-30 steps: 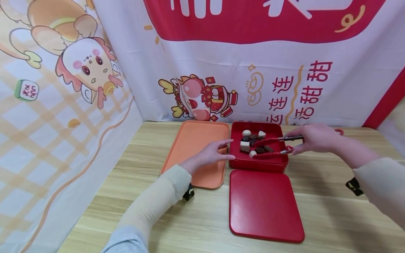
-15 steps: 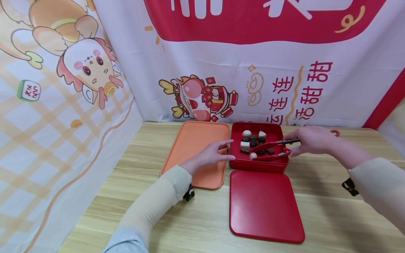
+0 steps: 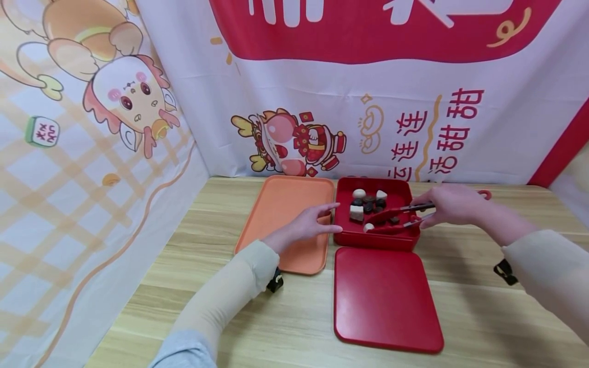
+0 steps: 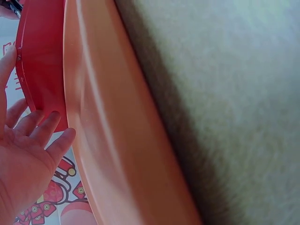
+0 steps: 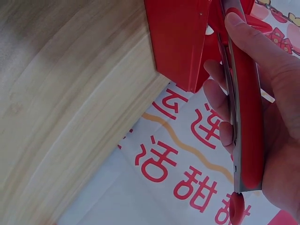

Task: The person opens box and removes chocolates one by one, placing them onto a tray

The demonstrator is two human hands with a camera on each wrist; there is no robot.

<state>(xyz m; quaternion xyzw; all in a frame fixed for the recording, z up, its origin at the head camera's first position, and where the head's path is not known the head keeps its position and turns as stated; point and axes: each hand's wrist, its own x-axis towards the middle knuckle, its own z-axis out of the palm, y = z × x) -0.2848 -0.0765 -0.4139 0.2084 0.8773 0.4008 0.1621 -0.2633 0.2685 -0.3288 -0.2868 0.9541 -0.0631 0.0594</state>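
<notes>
A red square box [image 3: 368,240] holds several small pieces: a white rounded one [image 3: 359,193], a white wedge [image 3: 381,194], a white-and-brown block [image 3: 356,213], a small white ball [image 3: 368,227] and dark lumps [image 3: 368,208]. My right hand [image 3: 453,203] grips red-tipped tongs [image 5: 248,117] from the box's right side. Their tips reach low inside, by the small white ball; whether they pinch anything is unclear. At the box's left wall, my left hand [image 3: 309,223] rests with fingers spread and thumb apart, over the orange tray's edge.
The orange tray [image 3: 296,194] lies directly left of the box. In front of the box is a flat red lid [image 3: 386,301] on the wooden table [image 3: 276,327]. A printed cloth [image 3: 294,87] hangs right behind them.
The tongs' tips have drawn closer together and dropped toward the box's near side. My right hand has shifted slightly left. My left hand stays at the box wall.
</notes>
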